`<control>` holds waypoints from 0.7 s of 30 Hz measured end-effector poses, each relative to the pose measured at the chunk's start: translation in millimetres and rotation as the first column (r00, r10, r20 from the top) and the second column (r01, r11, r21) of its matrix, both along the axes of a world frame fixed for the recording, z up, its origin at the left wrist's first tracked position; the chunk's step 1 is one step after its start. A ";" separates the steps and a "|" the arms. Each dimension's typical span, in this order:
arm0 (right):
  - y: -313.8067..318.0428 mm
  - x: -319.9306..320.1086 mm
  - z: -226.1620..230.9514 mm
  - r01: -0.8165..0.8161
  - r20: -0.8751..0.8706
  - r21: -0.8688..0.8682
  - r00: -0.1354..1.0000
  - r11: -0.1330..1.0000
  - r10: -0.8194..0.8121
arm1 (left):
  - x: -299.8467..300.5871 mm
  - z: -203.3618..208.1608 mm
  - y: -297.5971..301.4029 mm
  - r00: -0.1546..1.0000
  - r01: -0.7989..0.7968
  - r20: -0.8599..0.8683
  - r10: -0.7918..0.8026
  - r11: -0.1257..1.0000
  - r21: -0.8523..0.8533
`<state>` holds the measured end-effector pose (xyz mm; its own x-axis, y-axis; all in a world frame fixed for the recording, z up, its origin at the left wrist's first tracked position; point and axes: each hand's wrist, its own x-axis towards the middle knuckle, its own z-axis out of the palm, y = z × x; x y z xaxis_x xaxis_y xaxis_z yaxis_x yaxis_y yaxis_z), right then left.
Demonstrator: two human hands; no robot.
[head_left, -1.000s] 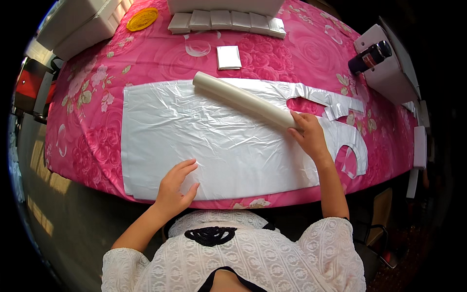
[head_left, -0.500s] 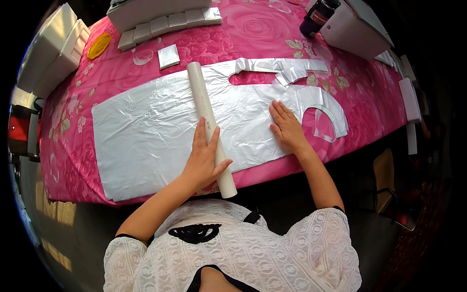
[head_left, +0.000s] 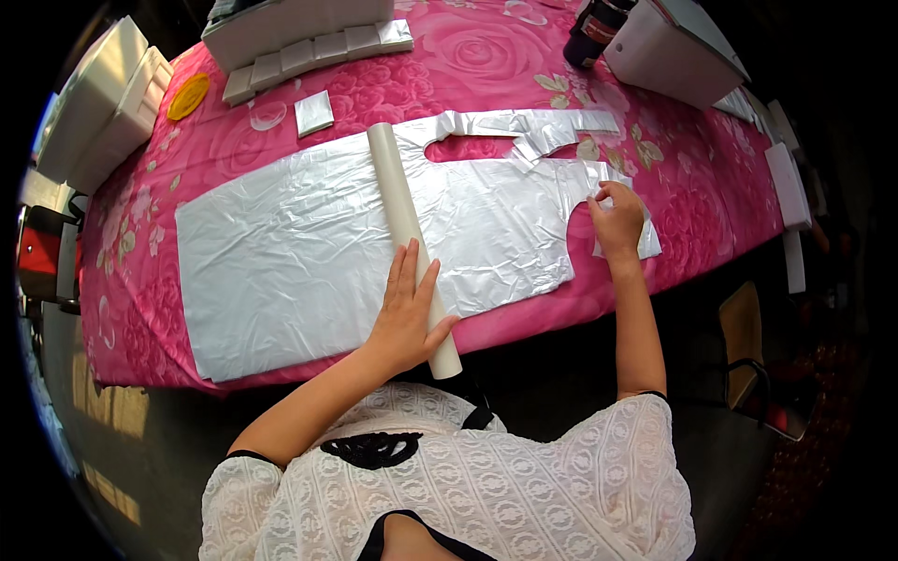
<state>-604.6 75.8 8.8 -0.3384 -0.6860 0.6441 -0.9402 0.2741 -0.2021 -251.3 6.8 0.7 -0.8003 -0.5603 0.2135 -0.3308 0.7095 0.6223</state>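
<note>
A thin silvery-white plastic apron (head_left: 281, 252) lies spread on the table, with cut-out openings and narrow straps at its right end. Across it rests a long cream-coloured tube (head_left: 400, 198), its near end jutting past the table edge. My left hand (head_left: 402, 313) lies on the tube's near half with fingers stretched out and thumb spread. At the apron's right end, my right hand (head_left: 617, 220) pinches the edge of the plastic strap beside the rounded opening; its fingertips partly cover the spot.
Behind the apron lies a small folded silver packet (head_left: 314, 113). A row of similar packets (head_left: 318, 49) stands against a white box (head_left: 290, 28). A yellow disc (head_left: 188, 96) is at the far left, a dark bottle (head_left: 596, 35) by another white box (head_left: 669, 51). A chair (head_left: 744, 337) stands right.
My right hand has lifted off the flat plastic and moved right to pinch the strap. The tube and my left hand have shifted slightly right.
</note>
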 end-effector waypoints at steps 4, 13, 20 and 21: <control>-20.6 137.4 35.7 -0.260 0.677 0.122 0.728 0.958 0.111 | 1.5 19.3 -2.4 0.946 0.041 -0.317 0.074 0.939 0.343; 8.0 260.6 45.7 -0.684 0.413 -0.071 0.643 0.726 0.645 | 93.8 20.4 -88.5 0.942 -0.103 0.028 0.335 0.209 0.973; 40.9 248.8 35.6 -0.425 0.589 0.626 0.808 0.654 -0.039 | 194.6 26.1 -152.3 0.847 -0.475 0.340 0.410 0.295 0.829; 41.2 248.2 29.7 -0.486 0.658 0.662 0.741 0.570 -0.132 | 202.0 22.1 -160.7 0.863 -0.463 0.336 0.376 0.327 0.824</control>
